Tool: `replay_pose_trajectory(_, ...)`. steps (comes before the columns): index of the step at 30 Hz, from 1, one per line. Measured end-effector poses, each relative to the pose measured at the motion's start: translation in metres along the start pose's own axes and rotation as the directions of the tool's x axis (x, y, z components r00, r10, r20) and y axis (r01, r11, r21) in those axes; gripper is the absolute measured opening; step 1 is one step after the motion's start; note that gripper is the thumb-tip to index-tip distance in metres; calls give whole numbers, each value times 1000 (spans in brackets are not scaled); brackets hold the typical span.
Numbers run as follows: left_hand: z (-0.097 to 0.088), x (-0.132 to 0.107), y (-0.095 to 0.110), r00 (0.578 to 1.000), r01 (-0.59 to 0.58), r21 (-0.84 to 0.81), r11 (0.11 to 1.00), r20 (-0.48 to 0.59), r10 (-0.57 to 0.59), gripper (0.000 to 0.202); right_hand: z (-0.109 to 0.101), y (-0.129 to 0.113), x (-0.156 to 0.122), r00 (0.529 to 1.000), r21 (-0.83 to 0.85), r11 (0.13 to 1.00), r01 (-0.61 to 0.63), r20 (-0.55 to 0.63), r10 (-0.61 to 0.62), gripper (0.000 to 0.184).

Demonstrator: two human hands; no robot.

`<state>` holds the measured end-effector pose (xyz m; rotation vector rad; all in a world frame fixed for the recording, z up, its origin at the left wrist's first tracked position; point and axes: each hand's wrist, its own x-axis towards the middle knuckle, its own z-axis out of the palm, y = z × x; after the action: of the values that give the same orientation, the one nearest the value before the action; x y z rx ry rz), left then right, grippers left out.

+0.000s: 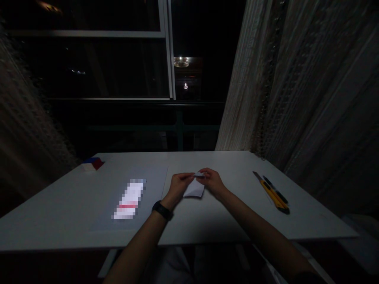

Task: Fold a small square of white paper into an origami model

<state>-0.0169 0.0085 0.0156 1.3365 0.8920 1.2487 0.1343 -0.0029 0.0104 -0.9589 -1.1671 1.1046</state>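
A small folded piece of white paper [194, 188] is held just above the white table [225, 221], near its middle. My left hand [178, 186] pinches the paper's upper left edge, fingers closed; a dark watch sits on that wrist. My right hand [212, 180] pinches the paper's top right corner, fingers closed on it. The two hands meet over the paper's top edge.
A yellow utility knife [274, 194] and a dark pen [276, 190] lie at the table's right. A blurred white card [129, 199] lies left of my hands. A small red, white and blue block [92, 163] sits at the far left corner. Curtains hang on both sides; a dark window is ahead.
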Motion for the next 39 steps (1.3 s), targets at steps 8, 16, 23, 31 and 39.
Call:
replay_pose_trajectory(8, 1, -2, 3, 998, 58, -40, 997, 24, -58, 30, -2, -1, -2, 995, 56, 995, -87, 61, 83, 42)
replay_pose_trajectory(16, -1, -5, 12, 995, 86, -29, 996, -47, -88, 24, -11, -19, -7, 971, 7, 1000, 0, 238, -2, 53)
replay_pose_trajectory(23, -2, -5, 10, 993, 113, -31, 993, 23, -112, 26, -15, -16, -2, 987, -22, 1000, -20, 156, 23, 20)
replay_pose_trajectory(31, -4, -6, 11, 994, 46, -54, 997, 98, -41, 26, -19, -19, -4, 983, 12, 1000, -19, 183, 17, 22)
replay_pose_trajectory(39, 2, -2, 6, 999, -12, 83, 997, 52, 7, 34, -11, -17, -2, 987, -113, 987, 111, 130, -96, 29)
